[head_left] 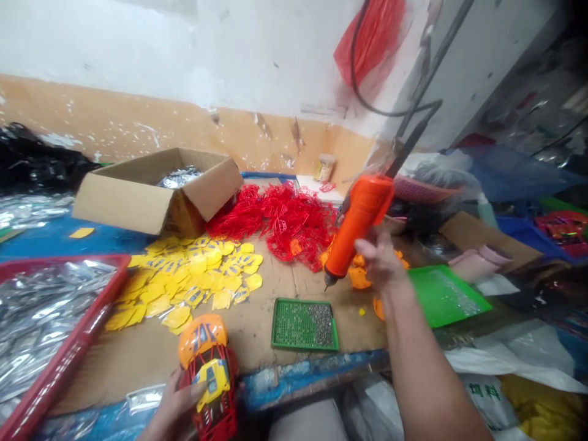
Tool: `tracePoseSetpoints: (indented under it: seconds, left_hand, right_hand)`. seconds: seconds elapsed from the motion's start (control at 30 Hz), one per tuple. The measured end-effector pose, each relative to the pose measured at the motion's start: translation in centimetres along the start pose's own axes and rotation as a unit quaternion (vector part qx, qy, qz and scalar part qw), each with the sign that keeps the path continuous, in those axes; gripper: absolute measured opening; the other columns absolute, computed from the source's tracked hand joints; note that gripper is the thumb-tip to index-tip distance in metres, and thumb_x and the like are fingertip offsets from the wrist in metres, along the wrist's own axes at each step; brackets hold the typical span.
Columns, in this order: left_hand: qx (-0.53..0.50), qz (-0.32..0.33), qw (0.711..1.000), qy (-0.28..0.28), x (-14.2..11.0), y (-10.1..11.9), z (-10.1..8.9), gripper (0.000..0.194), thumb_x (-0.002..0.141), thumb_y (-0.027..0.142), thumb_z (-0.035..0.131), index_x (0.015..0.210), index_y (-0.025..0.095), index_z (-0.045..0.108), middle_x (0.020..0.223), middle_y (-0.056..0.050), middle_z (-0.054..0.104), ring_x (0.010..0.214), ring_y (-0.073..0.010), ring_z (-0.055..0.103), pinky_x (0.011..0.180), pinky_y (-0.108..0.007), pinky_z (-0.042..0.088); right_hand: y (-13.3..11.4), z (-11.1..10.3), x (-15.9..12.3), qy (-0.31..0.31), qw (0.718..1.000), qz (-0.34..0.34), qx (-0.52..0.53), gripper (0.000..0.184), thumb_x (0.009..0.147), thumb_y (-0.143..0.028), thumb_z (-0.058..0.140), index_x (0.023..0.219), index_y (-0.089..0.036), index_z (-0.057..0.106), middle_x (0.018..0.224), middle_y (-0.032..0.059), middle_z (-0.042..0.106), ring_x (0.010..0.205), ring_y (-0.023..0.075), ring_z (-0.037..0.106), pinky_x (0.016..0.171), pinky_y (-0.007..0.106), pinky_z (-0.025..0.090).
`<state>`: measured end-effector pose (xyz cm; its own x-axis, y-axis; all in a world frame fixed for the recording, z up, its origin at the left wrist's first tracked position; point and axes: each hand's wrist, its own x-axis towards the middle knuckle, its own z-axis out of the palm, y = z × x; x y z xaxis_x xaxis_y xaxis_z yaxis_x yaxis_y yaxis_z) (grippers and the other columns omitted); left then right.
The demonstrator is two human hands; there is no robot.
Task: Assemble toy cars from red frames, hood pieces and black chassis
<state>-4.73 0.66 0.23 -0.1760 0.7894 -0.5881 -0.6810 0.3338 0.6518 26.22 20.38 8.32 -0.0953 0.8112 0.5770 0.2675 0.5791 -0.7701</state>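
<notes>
At the lower left, my left hand [172,404] grips a toy car [214,380] with an orange front piece, a yellow roof and a red frame; its thumb presses on the yellow part. An orange electric screwdriver [358,223] hangs tilted, bit down, above the cardboard-covered table [294,278]. Beside its body is my right hand [383,260], somewhat blurred, fingers apart and one fingertip at the tool's edge; whether it touches cannot be made out. Between the hands lies a green tray [294,324] with small screws heaped at its right side.
Yellow printed pieces [197,269] and red plastic frames [285,214] pile up behind. A cardboard box [133,196] stands at the back left, a red bin [73,349] of silvery pieces at the left. A bright green tray [445,294] lies right. A cable [390,113] hangs above.
</notes>
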Motion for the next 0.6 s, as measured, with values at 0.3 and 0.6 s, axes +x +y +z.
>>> tracePoseSetpoints:
  seconds: [0.3, 0.6]
  left_hand:
    - [0.003, -0.005, 0.999, -0.032, -0.9, 0.6, 0.4, 0.059, 0.05, 0.016, 0.089, 0.106, 0.013, 0.068, 0.089, -0.012, 0.079, 0.072, -0.0301, 0.076, 0.064, -0.039, 0.067]
    - [0.031, -0.02, 0.998, -0.043, -0.8, 0.6, 1.0, 0.051, 0.054, 0.02, 0.087, 0.101, 0.01, 0.071, 0.087, -0.014, 0.079, 0.072, -0.0282, 0.075, 0.073, -0.044, 0.066]
  right_hand:
    - [-5.8, 3.8, 0.8, -0.115, 0.964, 0.046, 0.235, 0.051, 0.066, -0.054, 0.075, 0.104, -0.026, 0.059, 0.081, -0.0038, 0.061, 0.058, 0.013, 0.06, 0.056, 0.033, 0.055]
    - [-5.7, 6.8, -4.7, 0.043, 0.955, 0.033, 0.291, 0.032, 0.072, -0.025, 0.075, 0.099, -0.031, 0.059, 0.068, -0.0085, 0.06, 0.047, 0.01, 0.055, 0.049, 0.028, 0.049]
